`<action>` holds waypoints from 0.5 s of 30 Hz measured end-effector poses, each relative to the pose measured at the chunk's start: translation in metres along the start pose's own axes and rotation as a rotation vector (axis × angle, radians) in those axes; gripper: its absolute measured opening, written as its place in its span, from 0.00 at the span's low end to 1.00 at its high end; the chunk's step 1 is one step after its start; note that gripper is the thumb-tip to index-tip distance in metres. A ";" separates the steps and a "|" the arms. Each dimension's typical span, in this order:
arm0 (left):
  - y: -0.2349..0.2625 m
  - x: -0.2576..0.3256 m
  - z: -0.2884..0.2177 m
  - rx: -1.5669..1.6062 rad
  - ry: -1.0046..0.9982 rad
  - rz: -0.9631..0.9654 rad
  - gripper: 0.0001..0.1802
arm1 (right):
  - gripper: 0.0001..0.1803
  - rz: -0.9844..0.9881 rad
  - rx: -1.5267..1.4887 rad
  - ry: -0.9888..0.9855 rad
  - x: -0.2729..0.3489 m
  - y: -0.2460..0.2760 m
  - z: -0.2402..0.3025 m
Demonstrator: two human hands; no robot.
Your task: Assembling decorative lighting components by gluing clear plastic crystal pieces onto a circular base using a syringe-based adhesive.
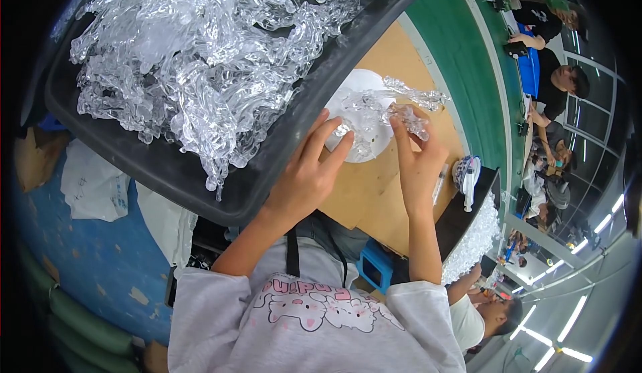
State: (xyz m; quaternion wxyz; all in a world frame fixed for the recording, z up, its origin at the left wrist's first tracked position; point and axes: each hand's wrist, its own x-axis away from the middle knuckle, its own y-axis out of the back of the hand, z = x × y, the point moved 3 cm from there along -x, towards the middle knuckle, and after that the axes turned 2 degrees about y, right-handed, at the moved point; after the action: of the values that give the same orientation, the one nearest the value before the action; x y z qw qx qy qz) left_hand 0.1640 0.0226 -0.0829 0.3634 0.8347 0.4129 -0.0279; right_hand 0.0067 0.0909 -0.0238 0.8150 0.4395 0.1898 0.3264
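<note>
A round white plate [370, 147] lies on the tan worktop in front of me, with clear, shiny plastic pieces on and above it. My right hand [421, 162] is closed on a clear plastic piece [413, 124] at the plate's right side. Another long, branching clear piece [418, 96] reaches out past the plate's edge. At the plate's left side, my left hand [313, 167] has its thumb and fingertips closed about a small clear plastic piece [342, 130]. The exact shape of what it grips is partly hidden by the fingers.
A big black tub [227, 202] heaped with clear plastic pieces [200, 59] stands at the left. To the right are a blue-and-white bowl [461, 171] with a white spoon [470, 189] and a dark bin of clear pieces [473, 239]. Beyond runs a green belt [468, 59]; several people work nearby.
</note>
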 end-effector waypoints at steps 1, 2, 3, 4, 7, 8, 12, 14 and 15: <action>-0.001 0.000 -0.001 -0.010 -0.002 -0.006 0.21 | 0.15 0.002 -0.097 -0.059 -0.002 0.002 -0.003; -0.002 0.000 -0.001 -0.008 -0.005 -0.007 0.21 | 0.16 0.004 -0.194 -0.117 -0.004 0.003 -0.005; -0.002 0.000 -0.001 -0.006 -0.010 -0.007 0.21 | 0.16 0.001 -0.192 -0.117 -0.006 0.005 -0.006; -0.003 0.000 -0.002 -0.007 -0.014 -0.005 0.21 | 0.16 0.017 -0.213 -0.148 -0.006 0.006 -0.009; -0.001 -0.003 -0.005 0.041 -0.039 -0.024 0.19 | 0.17 0.020 -0.182 -0.103 -0.004 0.007 -0.007; -0.001 -0.003 -0.004 0.042 -0.038 -0.023 0.19 | 0.16 0.010 -0.131 -0.028 -0.002 0.006 -0.004; -0.002 -0.001 -0.002 -0.013 -0.053 -0.025 0.18 | 0.16 0.006 -0.045 0.071 0.003 -0.001 -0.002; 0.000 -0.003 -0.005 -0.011 -0.058 -0.035 0.17 | 0.16 -0.021 0.009 0.051 0.005 0.001 0.004; 0.001 -0.003 -0.006 -0.020 -0.052 -0.036 0.17 | 0.16 -0.025 0.008 0.051 0.007 0.000 0.004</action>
State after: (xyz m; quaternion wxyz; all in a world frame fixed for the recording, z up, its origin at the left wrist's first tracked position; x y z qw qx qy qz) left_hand 0.1608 0.0235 -0.0772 0.3818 0.8224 0.4185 -0.0520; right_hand 0.0143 0.0934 -0.0222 0.8120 0.4320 0.2175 0.3265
